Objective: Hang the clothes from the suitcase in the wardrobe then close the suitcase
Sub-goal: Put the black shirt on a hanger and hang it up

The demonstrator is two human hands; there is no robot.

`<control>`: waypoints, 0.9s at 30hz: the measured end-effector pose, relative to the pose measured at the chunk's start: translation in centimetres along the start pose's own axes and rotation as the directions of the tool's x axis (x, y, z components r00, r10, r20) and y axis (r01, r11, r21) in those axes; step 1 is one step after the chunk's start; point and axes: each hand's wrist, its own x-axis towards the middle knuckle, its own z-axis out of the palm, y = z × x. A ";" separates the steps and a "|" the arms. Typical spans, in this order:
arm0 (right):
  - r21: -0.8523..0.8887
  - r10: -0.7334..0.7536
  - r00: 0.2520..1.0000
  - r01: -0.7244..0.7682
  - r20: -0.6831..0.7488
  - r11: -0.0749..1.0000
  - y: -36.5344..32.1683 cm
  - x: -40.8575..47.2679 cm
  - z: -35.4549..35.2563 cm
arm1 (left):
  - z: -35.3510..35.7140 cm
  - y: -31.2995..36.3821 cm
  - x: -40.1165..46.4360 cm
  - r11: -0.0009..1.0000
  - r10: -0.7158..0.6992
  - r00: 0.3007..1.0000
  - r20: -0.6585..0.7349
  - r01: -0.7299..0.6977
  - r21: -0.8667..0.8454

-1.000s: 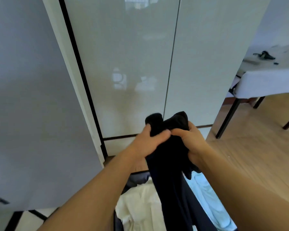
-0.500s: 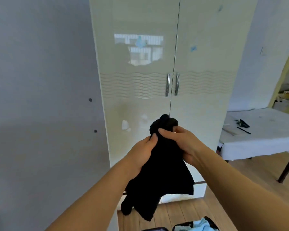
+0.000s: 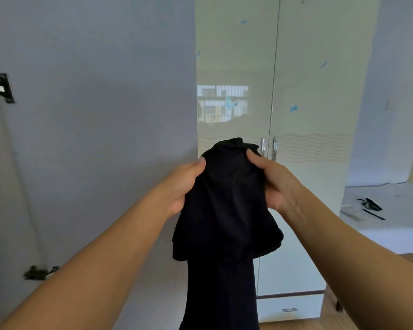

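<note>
I am holding the black garment up before the closed wardrobe, left hand and right hand each keeping a closed grip on its top, probably finding the shoulders for hanging

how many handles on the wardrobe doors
2: the left handle and the right handle sit side by side at the seam where the closed doors meet, just right of the black garment.
</note>
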 end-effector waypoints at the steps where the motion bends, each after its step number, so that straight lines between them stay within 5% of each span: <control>1: -0.011 -0.022 1.000 0.022 0.001 1.000 -0.2 -0.1 0.8 | -1.0 0.4 -0.5 0.996 -0.015 1.000 -0.013 0.014 -0.090; 5: -0.009 -0.089 0.988 0.089 -0.123 0.996 -0.9 -0.4 2.8 | -4.9 1.0 -1.8 0.963 -0.043 0.992 -0.118 0.010 -0.268; 10: -0.132 -0.239 0.895 0.203 -0.377 0.970 -1.2 0.2 3.4 | -11.1 1.8 -2.9 0.962 -0.100 0.913 -0.395 -0.012 -0.271; 13: -0.334 -0.245 0.940 0.158 -0.236 0.929 -0.9 -0.3 3.9 | -13.3 2.7 -3.6 0.956 -0.098 0.923 -0.371 -0.016 -0.293; 15: -0.713 -0.214 0.977 0.143 -0.010 0.686 -0.3 -0.7 4.3 | -13.6 3.5 -4.3 0.974 -0.044 0.975 -0.219 -0.007 -0.227; 17: -0.962 -0.100 0.989 0.132 0.111 0.241 0.6 -0.7 5.1 | -14.0 4.0 -4.8 0.998 0.044 0.993 -0.110 -0.049 -0.046; 19: -0.984 -0.093 0.989 0.098 0.113 -0.149 1.6 0.8 5.2 | -14.5 4.3 -4.9 0.978 0.127 0.987 -0.100 -0.108 0.177; 21: -0.954 -0.233 0.963 0.063 0.135 -0.292 2.2 2.1 5.2 | -14.9 4.2 -5.1 0.893 0.192 0.967 -0.168 -0.101 0.438; 24: -0.976 -0.508 0.840 0.104 0.190 -0.194 2.4 3.3 4.8 | -15.5 3.9 -5.1 0.811 0.273 0.928 -0.255 -0.079 0.580; 27: -0.936 -0.613 0.790 0.221 0.006 0.275 1.6 3.9 4.9 | -16.3 4.0 -5.1 0.859 0.281 0.893 -0.351 -0.071 0.507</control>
